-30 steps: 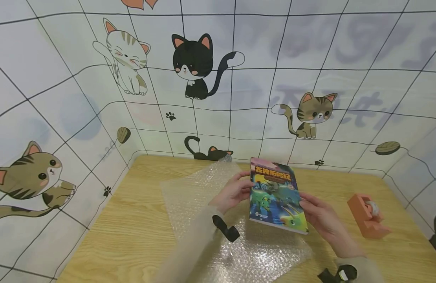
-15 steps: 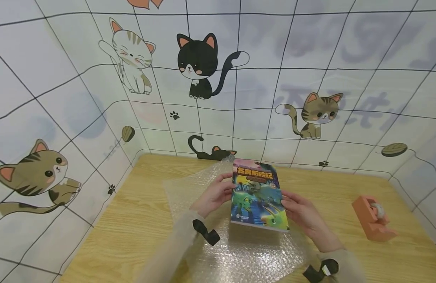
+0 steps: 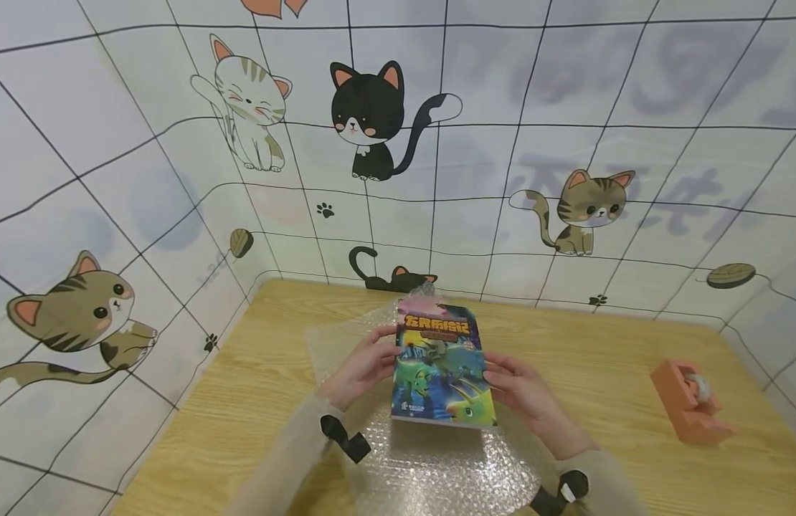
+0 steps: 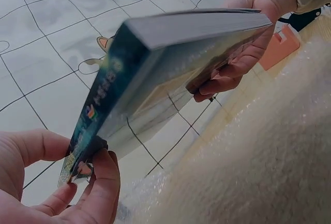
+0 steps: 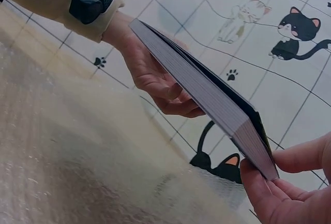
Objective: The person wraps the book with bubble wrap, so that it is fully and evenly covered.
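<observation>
Blue-covered, the book [image 3: 439,376] hangs above bubble wrap [image 3: 437,476] on the desk [image 3: 237,387]; the left hand [image 3: 361,367] pinches its left edge between thumb and fingers, the right hand [image 3: 522,393] its opposite edge; an orange tape dispenser [image 3: 682,405] sits farther right.

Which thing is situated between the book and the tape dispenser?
The head view shows it: the right hand, gripping the book, then wooden table surface up to the tape dispenser.
</observation>
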Available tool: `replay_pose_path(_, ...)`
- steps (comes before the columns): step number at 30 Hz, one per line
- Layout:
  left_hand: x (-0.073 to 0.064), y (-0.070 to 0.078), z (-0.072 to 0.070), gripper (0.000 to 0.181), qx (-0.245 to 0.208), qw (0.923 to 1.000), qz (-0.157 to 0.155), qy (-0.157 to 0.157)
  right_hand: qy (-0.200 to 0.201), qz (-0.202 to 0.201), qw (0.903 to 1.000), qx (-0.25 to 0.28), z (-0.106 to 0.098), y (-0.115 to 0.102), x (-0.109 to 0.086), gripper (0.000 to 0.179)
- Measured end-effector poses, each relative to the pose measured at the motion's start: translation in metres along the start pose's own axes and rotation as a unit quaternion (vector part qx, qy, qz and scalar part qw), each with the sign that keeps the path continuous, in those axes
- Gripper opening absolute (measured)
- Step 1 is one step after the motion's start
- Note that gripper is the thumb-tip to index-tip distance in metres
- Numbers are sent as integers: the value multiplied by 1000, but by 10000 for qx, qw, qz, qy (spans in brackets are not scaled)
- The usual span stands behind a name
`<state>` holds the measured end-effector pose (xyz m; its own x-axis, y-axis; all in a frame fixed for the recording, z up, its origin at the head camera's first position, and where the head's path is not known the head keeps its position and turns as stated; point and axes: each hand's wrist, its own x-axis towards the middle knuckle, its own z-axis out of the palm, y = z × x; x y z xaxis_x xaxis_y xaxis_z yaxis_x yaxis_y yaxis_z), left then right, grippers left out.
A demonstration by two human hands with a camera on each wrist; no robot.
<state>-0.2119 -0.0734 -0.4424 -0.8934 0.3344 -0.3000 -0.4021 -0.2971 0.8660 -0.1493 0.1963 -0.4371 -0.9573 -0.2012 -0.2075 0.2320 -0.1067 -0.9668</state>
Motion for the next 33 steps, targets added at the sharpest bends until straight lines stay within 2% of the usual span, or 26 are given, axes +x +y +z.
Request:
replay_pose_path(6,-9,-5,-15,44,257,9997,-29,1,25,143,9999,-59,11,8,1,53)
replay_pose_path(17,-22,-17,-33,48,469,9988,-137,72,118,291,9989,-334,23,25,1,53)
replay_pose_path(23,-27,-23,-38,48,594,9982,-113,6,162,315,9984,-439,25,33,1,52)
replay_pose_path(33,-29,-30,-41,52,1098,9937,-58,234,408,378,9970,-544,29,41,1,47)
